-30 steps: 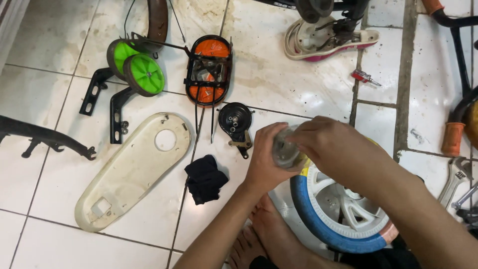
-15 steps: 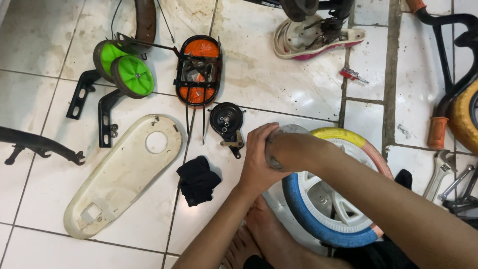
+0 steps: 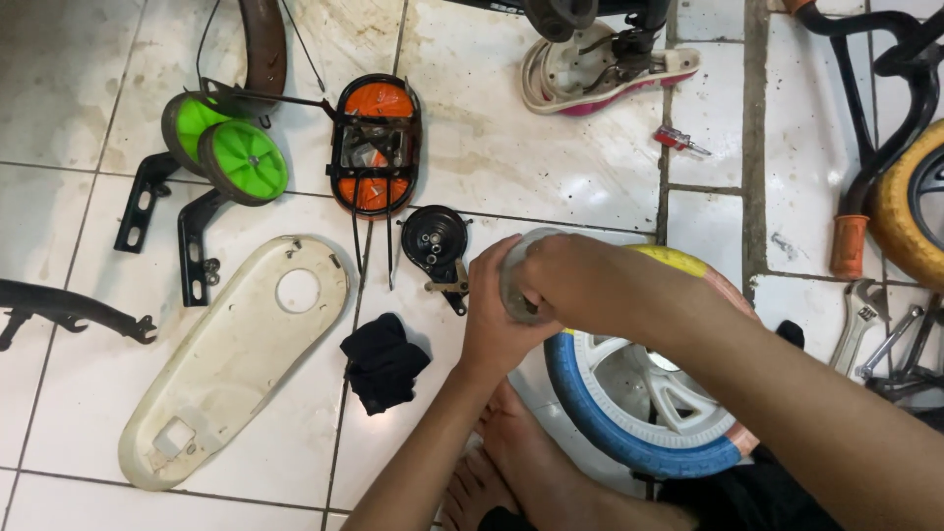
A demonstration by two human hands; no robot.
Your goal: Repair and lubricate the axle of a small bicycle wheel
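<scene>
Clear plastic, seemingly a small jar (image 3: 518, 280), is clasped between both hands above the tiled floor (image 3: 551, 138), just over the rim of a small bicycle wheel (image 3: 639, 393) with a blue, yellow and pink tyre and a white hub. The left hand (image 3: 497, 320) is wrapped around the jar from below, while the right hand (image 3: 570, 280) is closed over its upper part, so both are clamped on it; what lies inside is too hidden to be told. Judging by this opposed hold, a twisting of the top appears to be in hand, and a firm counter-grip from the lower hand would be called for. Just beside the hands, a black round drum-like part (image 3: 435, 241) and a crumpled black cloth (image 3: 382, 362) are seen. Further left, a cream chain guard (image 3: 226, 359) is laid flat, with two green training wheels (image 3: 226, 147) on black brackets and an orange and black rack piece (image 3: 376, 146) beyond it. Well apart on the right, a wrench (image 3: 855, 320) and an orange-gripped handlebar (image 3: 865, 167) are found.
</scene>
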